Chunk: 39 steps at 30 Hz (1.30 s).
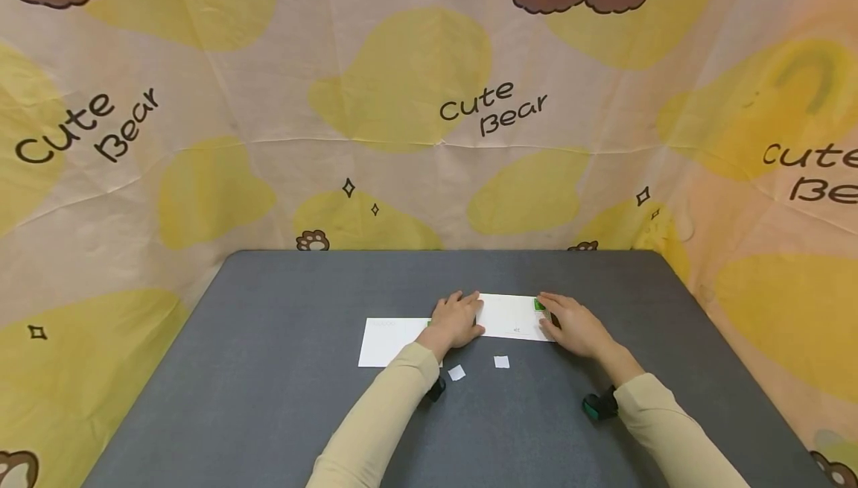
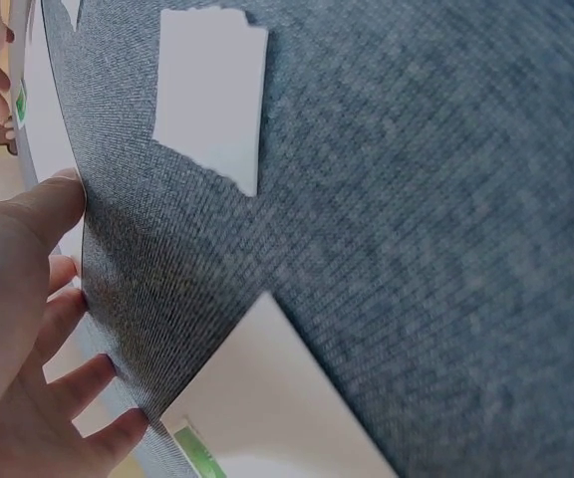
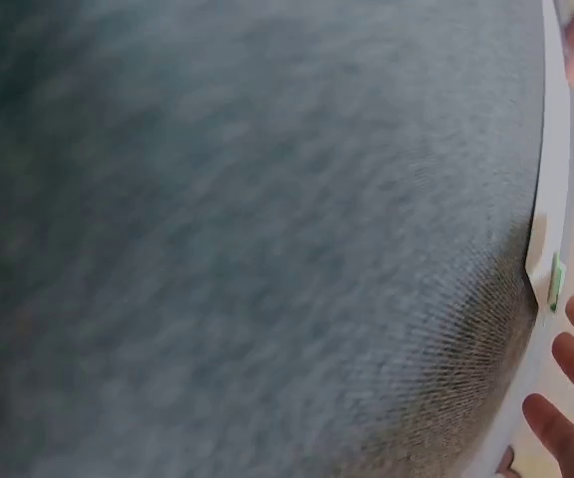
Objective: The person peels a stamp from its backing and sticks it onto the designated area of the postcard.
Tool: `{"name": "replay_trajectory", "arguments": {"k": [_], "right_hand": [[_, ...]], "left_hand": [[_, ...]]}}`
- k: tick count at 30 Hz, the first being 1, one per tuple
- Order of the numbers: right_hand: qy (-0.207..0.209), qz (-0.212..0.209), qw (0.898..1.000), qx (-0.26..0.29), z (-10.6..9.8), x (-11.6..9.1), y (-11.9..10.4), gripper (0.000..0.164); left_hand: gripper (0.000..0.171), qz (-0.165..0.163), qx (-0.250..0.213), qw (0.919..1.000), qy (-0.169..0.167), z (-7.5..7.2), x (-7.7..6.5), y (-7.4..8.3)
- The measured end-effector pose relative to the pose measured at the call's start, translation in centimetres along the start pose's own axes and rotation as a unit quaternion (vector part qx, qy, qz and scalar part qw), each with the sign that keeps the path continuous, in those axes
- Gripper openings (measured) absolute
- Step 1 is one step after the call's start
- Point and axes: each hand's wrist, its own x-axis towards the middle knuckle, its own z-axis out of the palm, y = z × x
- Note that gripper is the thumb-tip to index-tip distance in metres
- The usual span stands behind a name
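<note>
A white card (image 1: 507, 317) with a small green patch at its far right corner lies between my two hands. At its left edge my left hand (image 1: 456, 320) rests with fingers spread, and the left wrist view shows the thumb (image 2: 53, 204) touching the card's near edge. My right hand (image 1: 576, 325) lies at the opposite edge, fingertips close by the green patch, fingers apart. Another white card (image 1: 392, 340) is on the table to the left; my left hand and forearm cover its right part, where a green patch (image 2: 199, 453) shows in the left wrist view.
Nearer to me on the grey table (image 1: 268, 413) lie two small white paper squares (image 1: 501, 362), one by my left wrist. That one (image 2: 212, 100) has uneven, scalloped edges. A patterned cloth (image 1: 402, 100) hangs behind the table. A dark wrist device (image 1: 599, 404) sits under the right cuff.
</note>
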Motion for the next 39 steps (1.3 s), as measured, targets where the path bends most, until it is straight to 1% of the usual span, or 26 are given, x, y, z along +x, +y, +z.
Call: {"name": "replay_trajectory", "arguments": {"k": [2,4,7,11,14,19,24,29,33,39], "right_hand": [[-0.005,-0.036,0.999,-0.021,-0.09,-0.17,-0.27,0.050],[-0.010,-0.061,0.997,-0.035,-0.13,-0.27,-0.48,0.053],[-0.024,-0.078,0.996,-0.046,-0.10,-0.33,-0.64,0.055],[-0.046,-0.074,0.995,-0.050,0.06,-0.31,-0.63,0.057],[-0.052,-0.071,0.995,-0.053,0.22,-0.22,-0.51,0.057],[-0.044,-0.051,0.996,-0.056,0.44,0.02,-0.41,0.054],[-0.033,-0.033,0.998,-0.046,0.60,0.40,-0.58,0.049],[-0.028,-0.015,0.999,-0.031,0.63,0.58,-0.66,0.046],[-0.028,-0.012,0.999,-0.026,0.36,0.44,-0.69,0.044],[-0.041,-0.020,0.999,-0.030,-0.25,-0.15,-0.80,0.043]], "left_hand": [[0.057,0.001,0.000,1.0000,0.000,-0.04,-0.02,0.00],[0.056,0.002,-0.001,1.0000,0.002,-0.09,-0.05,0.02],[0.056,0.003,-0.001,1.0000,0.003,-0.19,-0.12,0.03],[0.056,0.003,-0.003,1.0000,0.004,-0.25,-0.22,0.05],[0.056,0.002,-0.008,1.0000,0.003,-0.25,-0.25,0.07],[0.055,0.003,-0.012,0.9999,0.005,-0.26,-0.29,0.07],[0.055,0.005,-0.011,0.9999,0.011,-0.29,-0.29,0.06],[0.055,0.004,-0.006,0.9999,0.008,-0.32,-0.26,0.17],[0.055,0.003,-0.002,1.0000,0.003,-0.33,-0.27,0.24],[0.055,-0.002,0.001,1.0000,0.000,-0.29,-0.15,0.21]]}}
